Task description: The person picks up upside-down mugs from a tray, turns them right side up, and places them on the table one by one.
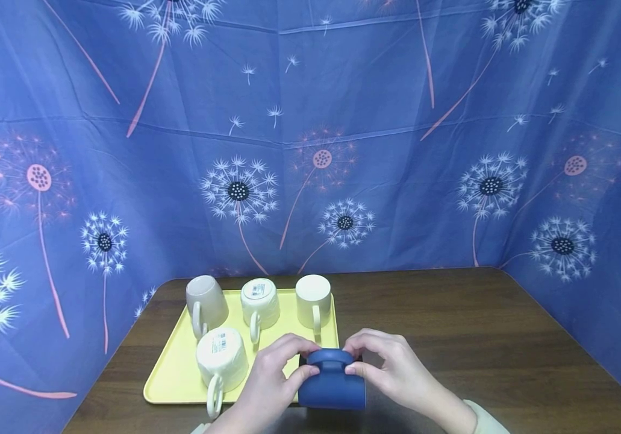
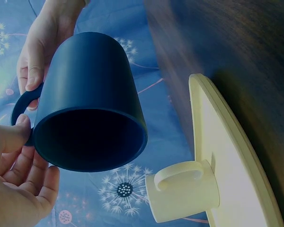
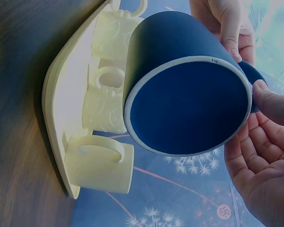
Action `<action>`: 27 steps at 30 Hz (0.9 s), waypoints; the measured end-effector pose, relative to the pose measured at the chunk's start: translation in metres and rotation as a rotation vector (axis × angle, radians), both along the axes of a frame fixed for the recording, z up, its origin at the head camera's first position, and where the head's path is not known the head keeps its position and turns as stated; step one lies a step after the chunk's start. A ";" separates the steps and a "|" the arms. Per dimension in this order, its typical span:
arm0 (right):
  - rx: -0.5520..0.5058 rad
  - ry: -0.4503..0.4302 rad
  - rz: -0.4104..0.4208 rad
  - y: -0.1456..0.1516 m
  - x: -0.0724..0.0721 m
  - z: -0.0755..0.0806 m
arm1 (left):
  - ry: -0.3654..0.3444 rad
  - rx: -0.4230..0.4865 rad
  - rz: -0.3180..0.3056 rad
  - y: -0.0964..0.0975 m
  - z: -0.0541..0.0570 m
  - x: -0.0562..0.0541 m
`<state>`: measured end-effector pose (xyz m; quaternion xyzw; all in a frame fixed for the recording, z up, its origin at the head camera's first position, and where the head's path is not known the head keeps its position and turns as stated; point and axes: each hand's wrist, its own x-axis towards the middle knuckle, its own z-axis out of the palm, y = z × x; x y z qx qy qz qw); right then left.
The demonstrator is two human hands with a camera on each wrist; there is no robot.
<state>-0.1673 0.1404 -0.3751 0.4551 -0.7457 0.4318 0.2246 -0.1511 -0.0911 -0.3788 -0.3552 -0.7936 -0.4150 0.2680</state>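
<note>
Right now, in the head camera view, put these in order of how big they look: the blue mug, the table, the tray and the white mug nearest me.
Largest to smallest:
1. Table
2. Tray
3. Blue mug and nearest white mug: too alike to rank.

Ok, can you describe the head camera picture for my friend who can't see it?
A left hand and a right hand hold a blue mug sideways by its handle. Four pale mugs stand on a yellow tray on a brown table. Behind hangs a blue cloth with dandelions.
</note>
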 end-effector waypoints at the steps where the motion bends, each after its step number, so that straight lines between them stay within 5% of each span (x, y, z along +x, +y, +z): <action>1: 0.001 -0.003 -0.001 0.000 0.000 0.000 | 0.003 0.001 0.002 0.000 0.000 0.000; 27: 0.037 -0.076 -0.088 0.005 0.002 -0.006 | 0.061 -0.103 -0.010 0.006 0.015 -0.006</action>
